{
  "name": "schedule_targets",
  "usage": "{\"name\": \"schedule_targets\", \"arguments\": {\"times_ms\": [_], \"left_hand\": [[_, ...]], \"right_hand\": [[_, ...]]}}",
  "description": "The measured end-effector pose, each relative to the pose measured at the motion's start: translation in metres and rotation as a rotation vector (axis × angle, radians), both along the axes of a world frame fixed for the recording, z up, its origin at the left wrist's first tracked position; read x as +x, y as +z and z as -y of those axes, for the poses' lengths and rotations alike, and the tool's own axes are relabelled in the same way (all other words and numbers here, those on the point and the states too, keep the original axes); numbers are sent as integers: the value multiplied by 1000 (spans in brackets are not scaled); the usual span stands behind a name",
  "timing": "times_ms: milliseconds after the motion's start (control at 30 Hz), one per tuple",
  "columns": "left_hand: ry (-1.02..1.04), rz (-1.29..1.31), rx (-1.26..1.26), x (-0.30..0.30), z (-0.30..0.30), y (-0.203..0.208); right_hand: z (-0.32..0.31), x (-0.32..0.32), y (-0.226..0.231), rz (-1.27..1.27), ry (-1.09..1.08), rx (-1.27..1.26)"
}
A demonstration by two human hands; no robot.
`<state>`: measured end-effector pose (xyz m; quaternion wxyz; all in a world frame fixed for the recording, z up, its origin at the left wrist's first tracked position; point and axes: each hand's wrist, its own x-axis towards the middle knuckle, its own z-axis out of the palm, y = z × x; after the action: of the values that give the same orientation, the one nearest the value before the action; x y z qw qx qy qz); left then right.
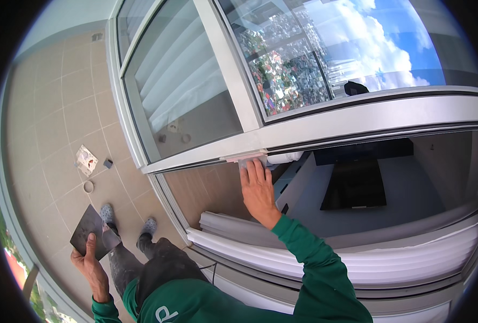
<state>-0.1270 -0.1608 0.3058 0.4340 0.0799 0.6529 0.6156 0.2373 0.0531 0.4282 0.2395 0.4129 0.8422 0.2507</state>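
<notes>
two hands (pixel 259 189), one metal plate (pixel 92 232)

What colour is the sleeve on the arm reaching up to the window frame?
Green, seen in the head view: the sleeve.

A single wide fisheye view from a camera worn on the person's head, looking steeply down along their own body. The tiled balcony floor (pixel 61 124) lies far below on the left, with the person's feet seen from above. A white window frame (pixel 325 126) and its glass fill the centre and right at close range, its straight bars bending toward the dark round rim. Both green-sleeved forearms enter from the lower edge. No second view overlaps this one.
</notes>
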Motion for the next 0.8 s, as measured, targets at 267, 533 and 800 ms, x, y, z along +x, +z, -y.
{"name": "schedule_targets", "arguments": {"times_ms": [267, 533, 800], "left_hand": [[7, 14, -2, -3, 6, -7], [23, 15, -10, -4, 11, -10], [11, 7, -18, -6, 11, -9]], "right_hand": [[7, 3, -9, -81, 24, -29], [-1, 8, -25, -135, 58, -18], [-6, 12, -26, -119, 66, -3]]}}
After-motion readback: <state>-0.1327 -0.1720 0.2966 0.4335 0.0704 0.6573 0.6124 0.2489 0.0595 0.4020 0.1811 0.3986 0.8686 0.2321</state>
